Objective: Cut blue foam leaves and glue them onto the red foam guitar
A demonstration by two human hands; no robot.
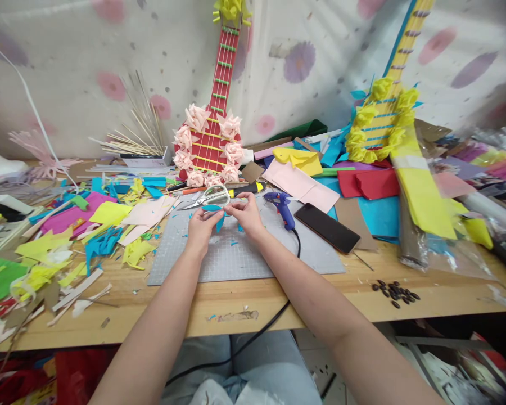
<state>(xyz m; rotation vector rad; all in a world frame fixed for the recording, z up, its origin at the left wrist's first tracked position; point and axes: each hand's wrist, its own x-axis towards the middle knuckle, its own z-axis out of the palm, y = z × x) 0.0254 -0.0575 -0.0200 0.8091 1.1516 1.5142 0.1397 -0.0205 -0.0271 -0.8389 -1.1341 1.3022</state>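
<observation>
Pinching blue paper [211, 207] in its fingertips, the left hand [200, 229] is just beside the right hand [248, 216], whose fingertips are drawn together, grip unclear. The paper sits between them, above the gray mat [231, 264], nearer than the scissors [204, 198].

And right here the fingertips of the left hand [201, 226] and right hand [247, 215] cover part of the blue paper piece [211, 207]; 2 forearms [152, 332] run off the bottom edge; the black cord [275, 320] ducks behind the right one; up top, the frame slices the yellow neck [408, 42] and clips the red guitar's [208, 132] yellow crown [231, 10]; print on the stick box [152, 161] is too small to read; far right, the plastic [501, 146] smears into blur
</observation>
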